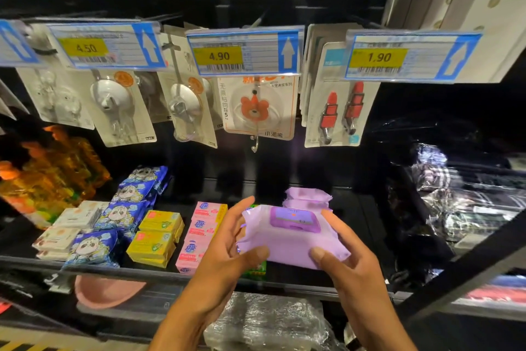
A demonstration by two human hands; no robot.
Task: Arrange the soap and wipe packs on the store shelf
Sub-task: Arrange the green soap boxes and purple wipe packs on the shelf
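Note:
I hold a purple wipe pack (287, 239) with a darker purple lid above the front of the black shelf (159, 273). My left hand (230, 245) grips its left end and my right hand (341, 251) grips its right end, thumbs on the near side. Behind it lie two more purple wipe packs (307, 197). To the left stand rows of pink soap boxes (200, 234), yellow soap boxes (158, 236), blue panda wipe packs (119, 214) and white soap boxes (68, 225). A green box (257, 268) peeks out under the held pack.
Carded hooks (256, 108) and red clips (338, 111) hang above the shelf behind price tags (244, 51). Orange packets (48, 174) sit at far left, clear-wrapped dark goods (444, 194) at right. A pink bowl (105, 291) and wrapped items (264, 322) lie on the lower shelf.

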